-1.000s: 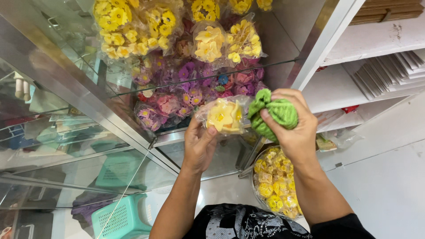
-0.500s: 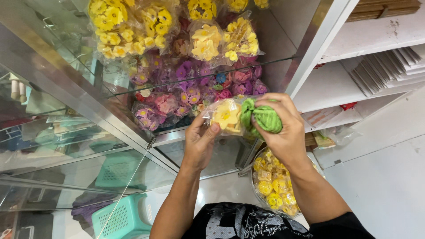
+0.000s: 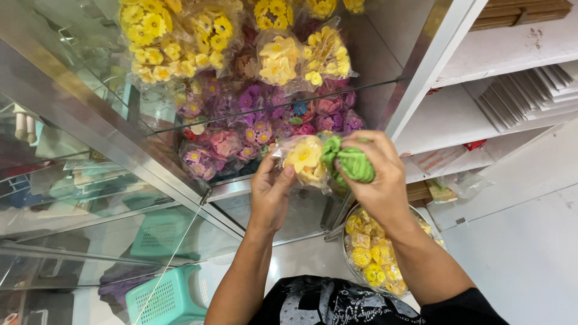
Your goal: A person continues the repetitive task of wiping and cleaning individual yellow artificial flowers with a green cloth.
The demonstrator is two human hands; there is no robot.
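Your raised left hand (image 3: 271,189) pinches the clear bag of yellow flowers (image 3: 306,161); your right hand (image 3: 374,177) is clenched round green yarn (image 3: 351,162).

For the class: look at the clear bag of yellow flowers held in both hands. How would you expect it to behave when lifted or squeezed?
The bag of yellow flowers probably feels light, since the left hand pinches it with fingertips only. Its thin crinkled film likely flexes and rustles, perhaps slipping a little. The flowers inside look soft, so a hard squeeze from the right hand could crush them.

Flower bags (image 3: 265,102) crowding cabinet shelf (image 3: 180,123)
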